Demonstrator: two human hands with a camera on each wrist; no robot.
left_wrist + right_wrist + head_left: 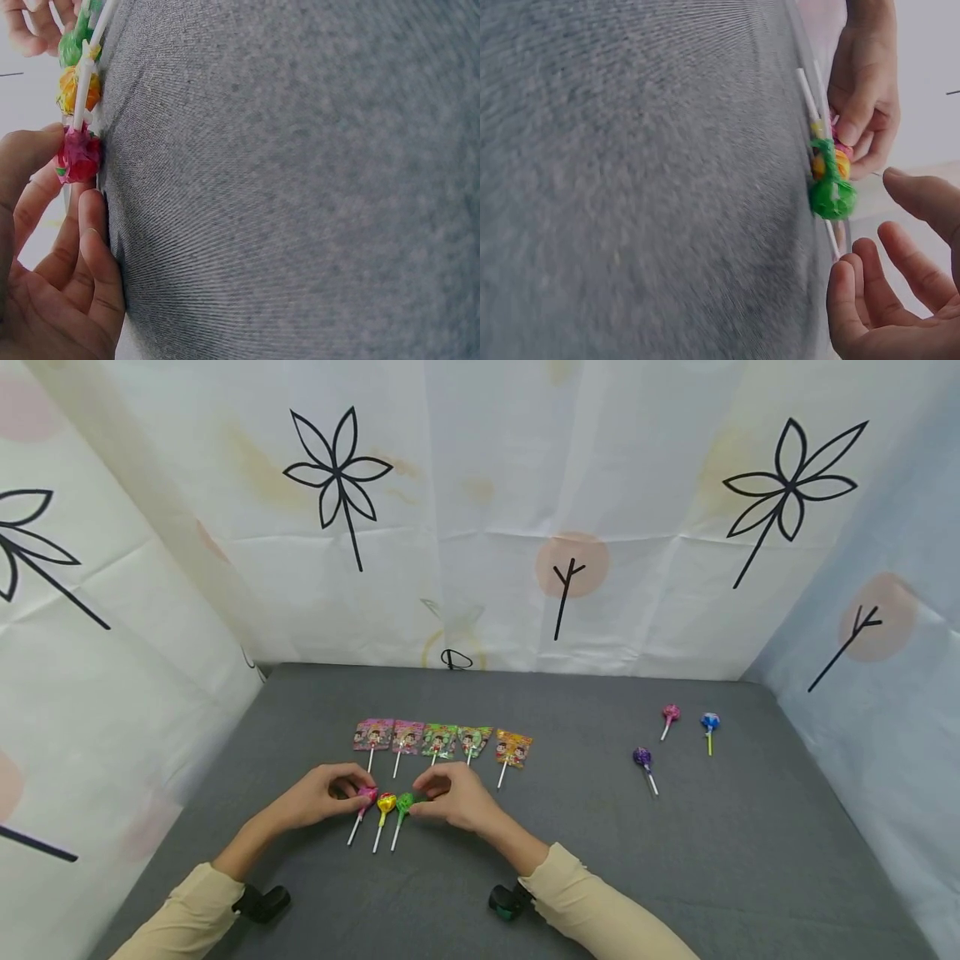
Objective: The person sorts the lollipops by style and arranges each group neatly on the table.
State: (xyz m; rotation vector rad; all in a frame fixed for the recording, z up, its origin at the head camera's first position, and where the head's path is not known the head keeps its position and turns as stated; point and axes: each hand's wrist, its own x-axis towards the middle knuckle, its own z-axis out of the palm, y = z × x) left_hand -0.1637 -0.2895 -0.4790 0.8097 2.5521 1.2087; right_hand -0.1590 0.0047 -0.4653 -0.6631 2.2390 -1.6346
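Observation:
My left hand (321, 795) holds the head of a pink lollipop (80, 156) between thumb and fingers, and its white stick slants toward me. Beside it on the grey cloth lie a yellow lollipop (386, 804) and a green lollipop (404, 802), the three forming a close row. At the right end of that row is my right hand (456, 795). In the right wrist view its thumb and fingers are spread apart, with a gap between them and the green head (832, 198), and nothing is held.
Behind the hands runs a row of flat-wrapped lollipops, from a pink packet (372, 734) to an orange packet (513, 748). Farther right lie a purple lollipop (642, 757), a pink-red one (671, 713) and a blue one (710, 721). White printed curtains (480, 510) enclose the table (585, 860).

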